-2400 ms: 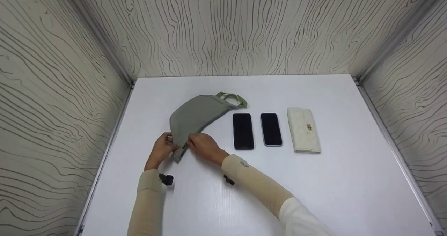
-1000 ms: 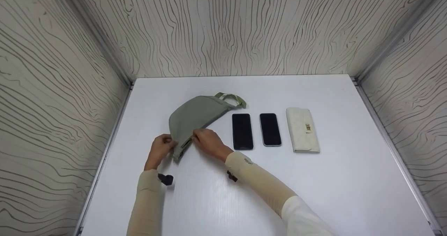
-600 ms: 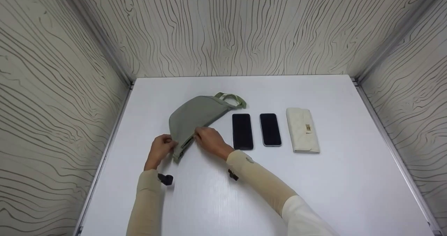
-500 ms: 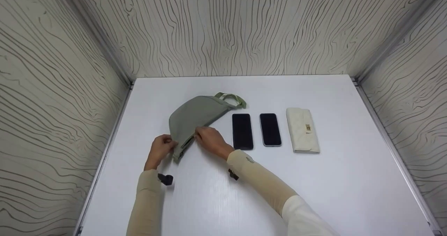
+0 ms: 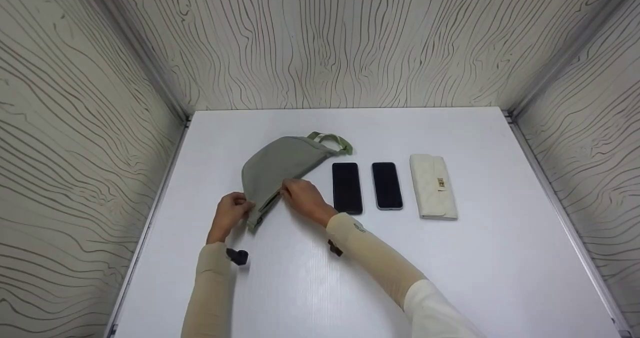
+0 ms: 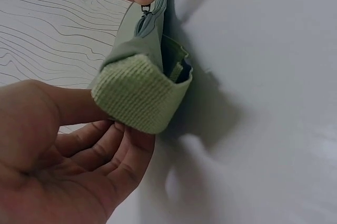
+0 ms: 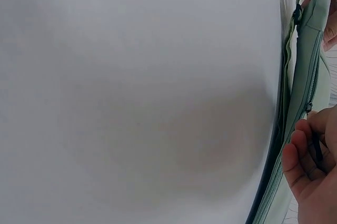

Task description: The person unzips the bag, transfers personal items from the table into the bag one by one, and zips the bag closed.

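A grey-green waist bag (image 5: 277, 165) with a green strap loop (image 5: 342, 143) lies on the left of the white table. My left hand (image 5: 232, 212) pinches its near end, thumb on one side and fingers beneath in the left wrist view, by the ribbed green webbing (image 6: 134, 92). With curled fingers my right hand (image 5: 304, 198) pinches the zipper pull (image 7: 309, 109) partway along the bag's edge. Between the two hands a stretch of the zipper (image 6: 145, 23) is parted. Part of the dark pull tab shows among the right fingers in the right wrist view.
Right of the bag lie a black phone (image 5: 347, 188), a second phone (image 5: 387, 185) with a light frame, and a cream quilted wallet (image 5: 434, 187) with a gold clasp. Wood-patterned panels (image 5: 320, 43) enclose the table (image 5: 475, 278) at the back and sides.
My right hand has slid up and right along the bag's edge with the zipper pull, and the parted stretch behind it has grown longer. The left hand has barely moved.
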Demonstrator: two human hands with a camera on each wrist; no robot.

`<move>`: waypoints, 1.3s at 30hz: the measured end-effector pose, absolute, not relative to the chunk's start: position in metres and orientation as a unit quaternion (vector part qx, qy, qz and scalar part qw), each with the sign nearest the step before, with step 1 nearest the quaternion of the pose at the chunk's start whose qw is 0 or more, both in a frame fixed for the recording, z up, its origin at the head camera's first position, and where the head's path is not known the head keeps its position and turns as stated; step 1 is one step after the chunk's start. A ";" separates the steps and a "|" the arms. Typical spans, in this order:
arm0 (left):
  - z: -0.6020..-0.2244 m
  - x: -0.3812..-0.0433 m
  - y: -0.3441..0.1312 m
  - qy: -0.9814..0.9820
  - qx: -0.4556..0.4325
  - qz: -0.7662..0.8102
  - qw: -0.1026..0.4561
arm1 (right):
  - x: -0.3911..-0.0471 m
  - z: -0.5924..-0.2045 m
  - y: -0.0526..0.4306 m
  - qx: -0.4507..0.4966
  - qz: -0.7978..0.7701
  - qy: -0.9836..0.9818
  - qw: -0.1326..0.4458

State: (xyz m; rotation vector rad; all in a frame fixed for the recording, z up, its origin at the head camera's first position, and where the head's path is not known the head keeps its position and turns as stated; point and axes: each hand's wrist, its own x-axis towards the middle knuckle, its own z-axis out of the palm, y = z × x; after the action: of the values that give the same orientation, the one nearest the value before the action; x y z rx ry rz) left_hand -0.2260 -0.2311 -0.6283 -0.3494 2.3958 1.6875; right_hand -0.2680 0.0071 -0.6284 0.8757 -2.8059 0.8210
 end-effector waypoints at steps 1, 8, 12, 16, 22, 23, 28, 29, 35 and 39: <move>-0.628 -0.226 -0.231 0.807 -0.119 0.571 0.095 | -0.268 -0.629 0.008 0.285 0.270 -0.918 0.046; -0.628 -0.226 -0.231 0.808 -0.113 0.570 0.098 | -0.272 -0.630 0.010 0.283 0.268 -0.920 0.042; -0.629 -0.227 -0.231 0.813 -0.110 0.564 0.101 | -0.274 -0.630 0.011 0.281 0.269 -0.921 0.039; -0.629 -0.228 -0.231 0.816 -0.110 0.558 0.106 | -0.274 -0.630 0.013 0.278 0.268 -0.922 0.040; -0.630 -0.228 -0.230 0.815 -0.118 0.557 0.106 | -0.276 -0.629 0.016 0.270 0.279 -0.921 0.033; -0.630 -0.228 -0.230 0.815 -0.119 0.557 0.105 | -0.276 -0.629 0.016 0.268 0.280 -0.921 0.033; -0.630 -0.228 -0.230 0.815 -0.122 0.556 0.107 | -0.278 -0.628 0.019 0.261 0.286 -0.921 0.033; -0.630 -0.229 -0.230 0.816 -0.122 0.555 0.107 | -0.279 -0.628 0.019 0.260 0.288 -0.921 0.032; -0.631 -0.228 -0.229 0.819 -0.117 0.551 0.105 | -0.281 -0.629 0.021 0.259 0.288 -0.921 0.031; -0.631 -0.228 -0.229 0.818 -0.117 0.553 0.104 | -0.281 -0.630 0.022 0.260 0.286 -0.922 0.035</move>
State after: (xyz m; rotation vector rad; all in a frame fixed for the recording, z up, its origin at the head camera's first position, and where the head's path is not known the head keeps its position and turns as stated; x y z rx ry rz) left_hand -0.2279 -0.2289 -0.6307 -0.3462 2.4130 1.6305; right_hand -0.2811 0.0218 -0.6301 0.7986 -2.8330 0.8784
